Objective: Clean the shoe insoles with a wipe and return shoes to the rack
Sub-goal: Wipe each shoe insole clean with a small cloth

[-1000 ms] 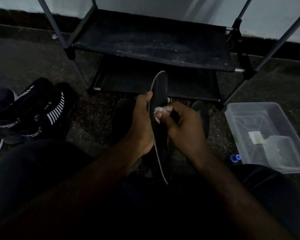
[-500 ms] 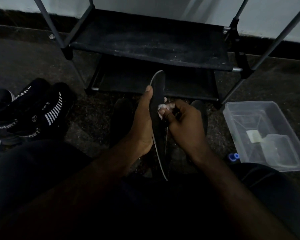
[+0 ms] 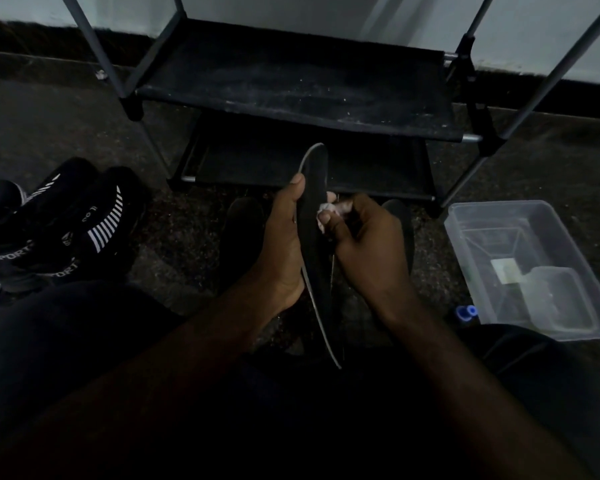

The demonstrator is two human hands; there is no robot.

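Observation:
A long black insole (image 3: 315,188) stands nearly on edge in the middle of the view. My left hand (image 3: 282,244) grips it from the left, thumb along its upper edge. My right hand (image 3: 368,245) pinches a small white wipe (image 3: 326,213) against the insole's right face. Two dark shoes (image 3: 241,233) (image 3: 400,221) lie on the floor behind my hands, partly hidden. The black shoe rack (image 3: 291,84) stands just beyond, its shelves bare and dusty.
Black sport shoes with white stripes (image 3: 97,223) sit on the floor at the left. A clear plastic tub (image 3: 499,216) holding a smaller container stands at the right, with a small blue cap (image 3: 466,311) beside it. My dark-clothed legs fill the foreground.
My right hand with the wipe has slid a little up the insole. My left hand keeps its grip on the insole in the same place.

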